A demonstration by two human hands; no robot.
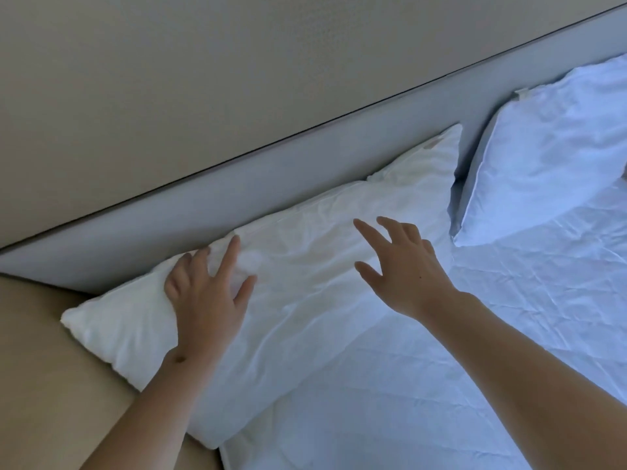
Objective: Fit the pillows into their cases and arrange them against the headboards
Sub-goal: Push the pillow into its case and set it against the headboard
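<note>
Both my hands on the pillow at the headboard.

My left hand lies flat, fingers spread, on the near pillow; my right hand is spread open, perhaps just above it. The pillow leans against the grey headboard; a second pillow stands farther right.

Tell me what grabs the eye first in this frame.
Two bare hands spread over a white pillow lying along the grey headboard: the left hand presses its left end, the right hand hovers open above its middle. A second pillow leans against the headboard at upper right, above the creased white sheet.
</note>
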